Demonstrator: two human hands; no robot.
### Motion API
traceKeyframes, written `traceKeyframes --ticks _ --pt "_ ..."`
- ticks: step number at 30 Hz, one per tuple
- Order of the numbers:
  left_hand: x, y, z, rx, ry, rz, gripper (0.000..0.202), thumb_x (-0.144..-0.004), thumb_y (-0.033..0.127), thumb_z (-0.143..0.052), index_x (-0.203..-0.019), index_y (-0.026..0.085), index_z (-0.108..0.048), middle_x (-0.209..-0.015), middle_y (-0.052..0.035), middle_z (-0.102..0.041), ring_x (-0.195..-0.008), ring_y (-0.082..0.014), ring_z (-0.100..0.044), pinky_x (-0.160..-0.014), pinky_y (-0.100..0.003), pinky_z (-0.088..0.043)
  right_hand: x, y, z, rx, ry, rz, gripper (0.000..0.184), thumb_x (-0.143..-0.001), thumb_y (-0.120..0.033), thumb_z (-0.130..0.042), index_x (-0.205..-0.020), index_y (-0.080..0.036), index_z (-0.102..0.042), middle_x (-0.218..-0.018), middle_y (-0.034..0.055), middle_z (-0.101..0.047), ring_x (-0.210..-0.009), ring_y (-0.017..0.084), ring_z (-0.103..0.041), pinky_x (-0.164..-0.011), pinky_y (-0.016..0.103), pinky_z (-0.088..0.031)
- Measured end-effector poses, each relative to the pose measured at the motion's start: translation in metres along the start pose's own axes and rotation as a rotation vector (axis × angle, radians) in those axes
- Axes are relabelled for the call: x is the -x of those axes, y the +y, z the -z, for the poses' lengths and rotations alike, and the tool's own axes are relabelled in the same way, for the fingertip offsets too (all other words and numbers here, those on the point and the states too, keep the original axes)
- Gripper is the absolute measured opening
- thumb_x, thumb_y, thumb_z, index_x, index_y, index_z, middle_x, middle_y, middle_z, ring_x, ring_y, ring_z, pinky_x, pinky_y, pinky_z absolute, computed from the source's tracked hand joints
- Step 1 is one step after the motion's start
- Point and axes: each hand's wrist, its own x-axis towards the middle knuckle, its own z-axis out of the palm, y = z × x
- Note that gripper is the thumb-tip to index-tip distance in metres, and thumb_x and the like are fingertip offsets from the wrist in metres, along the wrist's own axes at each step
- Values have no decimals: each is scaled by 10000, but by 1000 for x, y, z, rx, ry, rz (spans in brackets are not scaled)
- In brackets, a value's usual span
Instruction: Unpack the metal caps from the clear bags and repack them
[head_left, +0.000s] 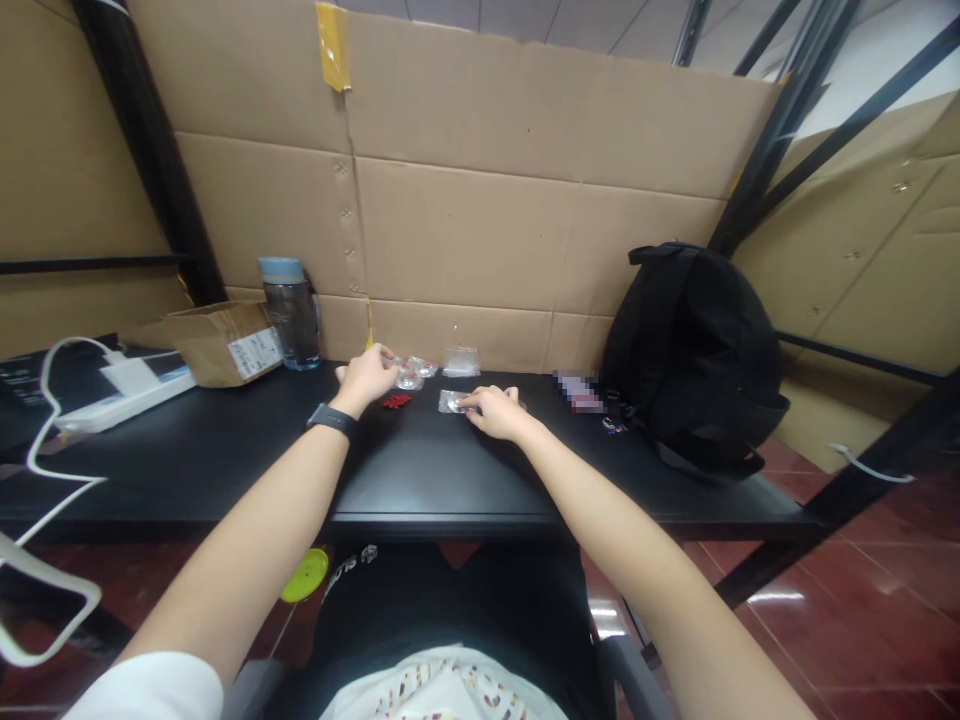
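My left hand (367,378) reaches across the black table (225,460), its fingers curled onto a small clear plastic bag (410,376) beside another clear bag (426,366). A little pile of small red pieces (396,401) lies just right of that hand. My right hand (495,410) rests on the table with fingertips pinched on a small clear bag (451,401). A further clear bag (460,361) lies flat against the cardboard wall behind. A black watch (332,419) is on my left wrist.
A black backpack (694,355) stands at the table's right. A water bottle (291,312) and an open cardboard box (217,340) sit at the back left, with a white power strip (124,395) and cable. Cardboard sheets (465,200) wall the back.
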Motion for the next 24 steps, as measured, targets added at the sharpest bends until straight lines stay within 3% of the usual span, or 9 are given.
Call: traceKeyframes --ticks 3,6,11,16,20,24 --pt "-11 -21 9 -3 -29 109 362 -800 485 -685 -1095 278 -650 -1188 -78 -739 -1199 -352 -624 -974 -448 -426 -8 -6 -6 23 -44 7 390 -969 -324 -506 -1315 -419 -659 -1443 55 -590 -1238 347 -519 -990 564 -326" --pt "-14 -27 8 0 -72 153 387 -792 529 -690 -1088 280 -664 -1235 -86 -724 -1221 -368 -613 -983 -471 -435 -24 -11 -13 38 -88 8 428 -989 -340 -442 -1370 -438 -609 -1525 32 -517 -1285 363 -474 -1014 624 -327" --pt "-12 -22 2 -14 -104 115 391 -816 549 -659 -1088 269 -680 -1271 -105 -713 -1222 -391 -608 -1007 -509 -418 -58 -25 -19 70 -125 -9 460 -971 -320 -418 -1387 -418 -591 -1497 57 -537 -1308 382 -461 -1034 693 -310" --pt "-11 -21 -2 -53 -141 50 365 -775 522 -687 -1065 302 -711 -1229 -66 -737 -1191 -378 -628 -991 -468 -447 -80 -39 -26 83 -143 -44 503 -965 -331 -407 -1454 -357 -525 -1564 82 -458 -1383 388 -402 -1074 719 -259" --pt "-10 -21 -8 -95 -196 -18 386 -743 498 -704 -1094 340 -724 -1234 -58 -734 -1219 -411 -596 -1015 -511 -432 -85 -38 -28 83 -149 -52 507 -965 -347 -409 -1462 -363 -511 -1575 69 -446 -1397 384 -383 -1084 716 -248" --pt "-8 -19 -11 -126 -241 -39 390 -759 468 -683 -1129 354 -724 -1278 -64 -713 -1247 -438 -567 -1020 -561 -417 -78 -22 -23 100 -27 -43 462 -951 -337 -455 -1393 -321 -586 -1502 95 -515 -1345 356 -422 -1061 636 -327"
